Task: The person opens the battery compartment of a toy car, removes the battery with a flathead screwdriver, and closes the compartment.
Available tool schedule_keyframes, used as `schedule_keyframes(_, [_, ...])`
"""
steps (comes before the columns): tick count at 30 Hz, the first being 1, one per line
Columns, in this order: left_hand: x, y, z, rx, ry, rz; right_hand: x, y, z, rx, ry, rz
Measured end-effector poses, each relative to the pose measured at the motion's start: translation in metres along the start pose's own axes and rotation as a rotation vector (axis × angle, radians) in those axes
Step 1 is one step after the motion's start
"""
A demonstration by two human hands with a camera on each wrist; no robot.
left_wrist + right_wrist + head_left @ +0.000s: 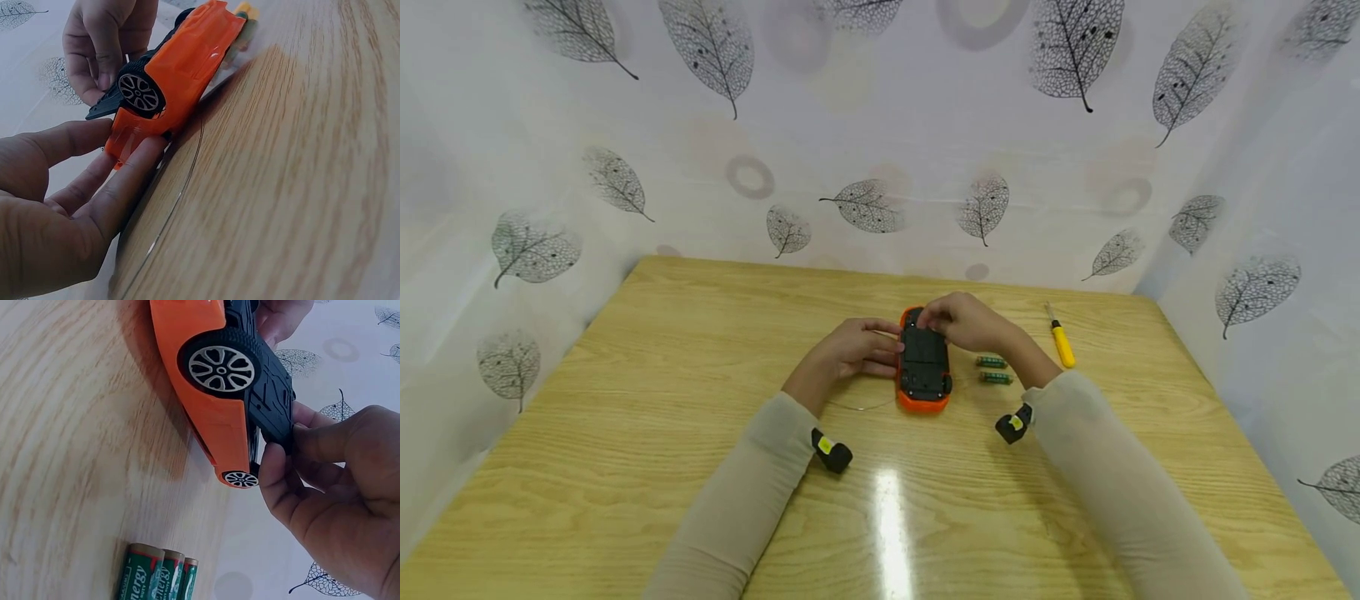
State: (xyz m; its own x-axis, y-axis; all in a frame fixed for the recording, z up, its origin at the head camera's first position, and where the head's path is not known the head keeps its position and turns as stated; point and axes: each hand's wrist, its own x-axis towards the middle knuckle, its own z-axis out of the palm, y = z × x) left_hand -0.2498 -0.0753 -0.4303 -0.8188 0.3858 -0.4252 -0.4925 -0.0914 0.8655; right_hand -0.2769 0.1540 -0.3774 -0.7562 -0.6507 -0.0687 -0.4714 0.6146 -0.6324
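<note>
An orange toy car (923, 405) lies upside down with its black underside up. My left hand (859, 348) holds the car from its left, with fingertips against the orange side and a digit over the edge of the underside. My right hand (340, 469) pinches the end of a flat black cover (273, 394) between thumb and fingers. The cover stands tilted up off the underside in the right wrist view, its lower part still close against the car. What lies under it is hidden.
Green batteries (996, 378) lie right of the car; three ends show in the right wrist view. A screwdriver with a yellow handle (1063, 346) lies farther right. A thin, wire-like strand (152, 245) curves over the wooden table (700, 350). A leaf-patterned curtain (880, 142) hangs behind.
</note>
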Motion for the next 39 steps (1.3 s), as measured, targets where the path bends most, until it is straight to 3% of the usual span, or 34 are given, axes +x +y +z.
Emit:
schedule_keyframes(16, [0.0006,0.0006,0.0001,-0.003,0.006,-0.014,-0.0024,-0.0047,0.0021,-0.049,0.03,0.007])
schedule_keyframes(39, [-0.0012,0.0003,0.0002,-0.008,0.003,-0.011,-0.0094,-0.0012,0.0054,-0.012,0.038,0.032])
